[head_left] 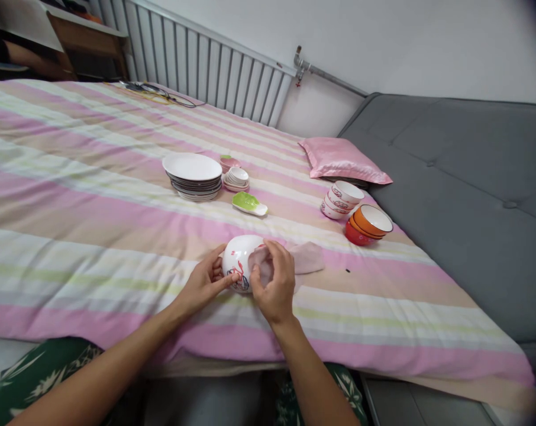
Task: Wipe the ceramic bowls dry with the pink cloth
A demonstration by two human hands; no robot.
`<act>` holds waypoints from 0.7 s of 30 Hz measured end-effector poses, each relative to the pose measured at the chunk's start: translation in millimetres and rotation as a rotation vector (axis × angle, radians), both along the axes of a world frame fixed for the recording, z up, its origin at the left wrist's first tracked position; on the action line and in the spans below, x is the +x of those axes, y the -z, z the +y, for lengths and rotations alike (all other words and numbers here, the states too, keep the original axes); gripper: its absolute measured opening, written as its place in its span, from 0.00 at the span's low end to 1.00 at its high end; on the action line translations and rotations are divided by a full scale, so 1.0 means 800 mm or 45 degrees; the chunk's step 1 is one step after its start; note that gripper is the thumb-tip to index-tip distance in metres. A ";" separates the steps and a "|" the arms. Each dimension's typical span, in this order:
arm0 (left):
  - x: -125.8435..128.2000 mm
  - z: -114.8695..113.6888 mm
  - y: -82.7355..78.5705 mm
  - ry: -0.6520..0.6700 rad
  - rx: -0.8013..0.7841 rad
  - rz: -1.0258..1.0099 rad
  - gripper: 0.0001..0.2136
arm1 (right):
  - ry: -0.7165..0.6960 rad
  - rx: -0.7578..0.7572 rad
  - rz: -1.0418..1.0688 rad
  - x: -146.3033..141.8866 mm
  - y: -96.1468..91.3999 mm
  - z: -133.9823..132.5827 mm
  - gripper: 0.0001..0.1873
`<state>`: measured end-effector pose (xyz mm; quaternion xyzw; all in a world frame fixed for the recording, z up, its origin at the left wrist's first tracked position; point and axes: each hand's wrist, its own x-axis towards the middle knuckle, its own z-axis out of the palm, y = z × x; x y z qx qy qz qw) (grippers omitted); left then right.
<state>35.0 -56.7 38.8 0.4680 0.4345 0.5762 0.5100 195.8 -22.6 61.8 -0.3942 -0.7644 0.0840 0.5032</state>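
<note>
A white bowl [241, 251] with a red and dark blue design is tilted on its side just above or on the striped bedspread, its patterned outside facing me. My left hand [208, 275] grips it from the left, thumb across the design. On the other side, my right hand [274, 281] pinches a pale pink cloth [260, 258] against the bowl's outer wall. The cloth's loose end trails to the right over the bedspread. Whether the bowl rests on the bed or hangs a little above it, I cannot tell.
Beyond my hands stand a stack of plates [192, 167], small white dishes [238, 176] and a green leaf-shaped dish [249, 203]. To the right are stacked white bowls [339, 201], orange and red bowls [369, 223], a pink pillow [343, 160] and the grey headboard [454, 177]. Cables [161, 93] lie far back.
</note>
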 end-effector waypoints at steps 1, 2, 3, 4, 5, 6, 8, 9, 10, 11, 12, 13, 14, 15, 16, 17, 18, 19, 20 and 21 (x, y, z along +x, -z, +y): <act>0.000 0.000 0.001 0.006 0.017 0.011 0.35 | 0.023 -0.025 0.027 -0.001 0.001 0.000 0.27; 0.001 -0.001 0.002 0.013 0.032 0.023 0.35 | 0.043 -0.049 0.056 -0.001 0.002 0.000 0.28; 0.001 -0.002 0.003 0.017 0.046 0.036 0.34 | 0.059 -0.073 0.086 -0.002 0.003 0.000 0.28; 0.002 -0.003 0.005 0.022 0.059 0.051 0.35 | 0.070 -0.100 0.115 -0.002 0.004 -0.001 0.29; 0.003 -0.004 0.006 0.028 0.069 0.068 0.35 | 0.078 -0.129 0.146 -0.003 0.006 -0.001 0.28; 0.003 -0.006 0.007 0.031 0.078 0.088 0.35 | 0.081 -0.161 0.174 -0.003 0.007 -0.002 0.28; 0.005 -0.010 0.008 0.014 0.093 0.148 0.36 | 0.084 -0.224 0.228 -0.004 0.010 -0.002 0.27; 0.006 -0.012 0.008 -0.001 0.095 0.187 0.36 | 0.086 -0.255 0.254 -0.004 0.012 -0.002 0.26; 0.007 -0.013 0.007 -0.018 0.095 0.234 0.37 | 0.087 -0.287 0.280 -0.004 0.012 -0.002 0.26; 0.008 -0.015 0.006 -0.036 0.095 0.290 0.38 | 0.085 -0.322 0.308 -0.004 0.013 -0.001 0.25; 0.009 -0.016 0.004 -0.050 0.097 0.349 0.38 | 0.082 -0.363 0.339 -0.003 0.013 0.000 0.24; 0.010 -0.018 0.003 -0.057 0.102 0.405 0.38 | 0.079 -0.406 0.374 -0.002 0.013 0.002 0.23; 0.011 -0.019 0.001 -0.062 0.112 0.455 0.38 | 0.076 -0.453 0.408 -0.001 0.014 0.004 0.22; 0.012 -0.020 0.000 -0.066 0.128 0.496 0.38 | 0.073 -0.500 0.442 0.000 0.014 0.006 0.21; 0.013 -0.020 -0.002 -0.069 0.148 0.524 0.38 | 0.071 -0.546 0.473 0.001 0.015 0.009 0.21; 0.014 -0.021 -0.002 -0.068 0.165 0.541 0.38 | 0.068 -0.588 0.500 0.002 0.017 0.013 0.20; 0.014 -0.022 -0.003 -0.064 0.180 0.552 0.38 | 0.065 -0.627 0.523 0.004 0.020 0.016 0.20; 0.015 -0.022 -0.003 -0.059 0.190 0.560 0.38 | 0.065 -0.659 0.544 0.005 0.023 0.019 0.20; 0.016 -0.023 -0.003 -0.052 0.196 0.566 0.38 | 0.064 -0.679 0.560 0.007 0.027 0.023 0.19; 0.016 -0.023 -0.002 -0.043 0.198 0.569 0.38 | 0.045 -0.668 0.561 0.008 0.031 0.026 0.19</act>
